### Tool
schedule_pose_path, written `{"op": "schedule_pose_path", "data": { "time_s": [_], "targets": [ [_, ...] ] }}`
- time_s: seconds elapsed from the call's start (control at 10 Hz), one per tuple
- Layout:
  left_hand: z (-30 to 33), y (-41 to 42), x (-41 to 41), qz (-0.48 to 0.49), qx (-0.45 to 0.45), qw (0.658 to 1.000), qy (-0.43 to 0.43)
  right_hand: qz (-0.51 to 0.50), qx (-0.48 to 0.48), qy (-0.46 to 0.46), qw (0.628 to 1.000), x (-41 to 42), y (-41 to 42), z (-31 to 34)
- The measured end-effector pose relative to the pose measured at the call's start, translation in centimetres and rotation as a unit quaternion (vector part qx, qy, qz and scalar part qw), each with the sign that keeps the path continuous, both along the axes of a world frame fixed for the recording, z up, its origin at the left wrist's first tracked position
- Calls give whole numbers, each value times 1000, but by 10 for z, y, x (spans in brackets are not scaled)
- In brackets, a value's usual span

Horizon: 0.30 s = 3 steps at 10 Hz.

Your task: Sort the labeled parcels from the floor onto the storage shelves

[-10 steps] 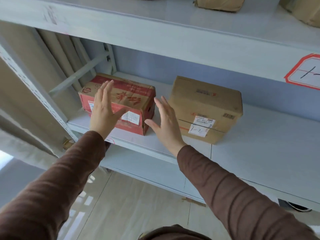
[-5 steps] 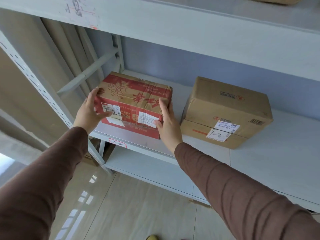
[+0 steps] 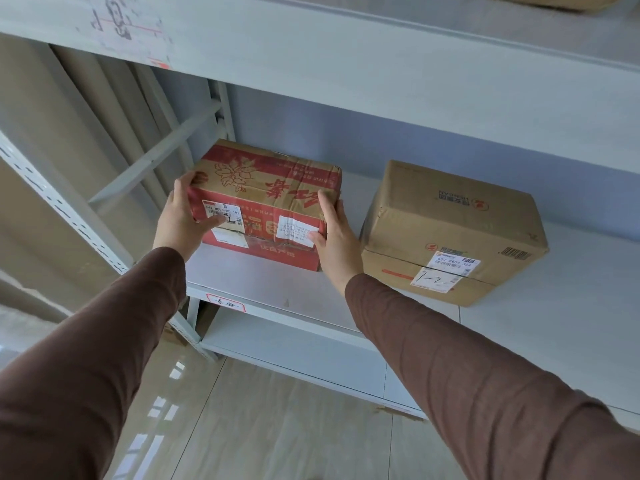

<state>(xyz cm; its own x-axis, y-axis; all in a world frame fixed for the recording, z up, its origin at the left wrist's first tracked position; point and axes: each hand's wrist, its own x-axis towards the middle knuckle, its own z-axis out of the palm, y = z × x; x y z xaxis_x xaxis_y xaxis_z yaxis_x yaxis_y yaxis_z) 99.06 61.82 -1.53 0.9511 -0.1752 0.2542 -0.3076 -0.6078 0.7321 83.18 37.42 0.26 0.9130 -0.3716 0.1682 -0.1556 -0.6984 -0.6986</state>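
The red parcel (image 3: 266, 206) is printed cardboard, matt where bare and wrinkled under clear glossy tape, with white paper labels stuck on its front; the brown parcel (image 3: 450, 233) just beside it is plain matt cardboard (creased at its corners) with a paper label (image 3: 446, 268) of its own. The shelf (image 3: 277, 292) under both looks like painted metal, pale grey and smooth with a dull sheen, and its perforated upright (image 3: 62, 209) has the same finish. The sleeves (image 3: 467, 375) are soft brown knitted cloth, the floor (image 3: 259, 427) glossy tile that mirrors light.
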Motion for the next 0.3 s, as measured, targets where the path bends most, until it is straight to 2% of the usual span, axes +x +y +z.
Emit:
{"op": "schedule_pose_path", "data": {
  "time_s": [0.2,0.3],
  "targets": [
    [12,3,-16,2,48,999,13,4,-17,37,999,-6,2,13],
    [23,7,-34,9,64,998,3,19,-37,-3,999,-18,8,27]
  ]
}}
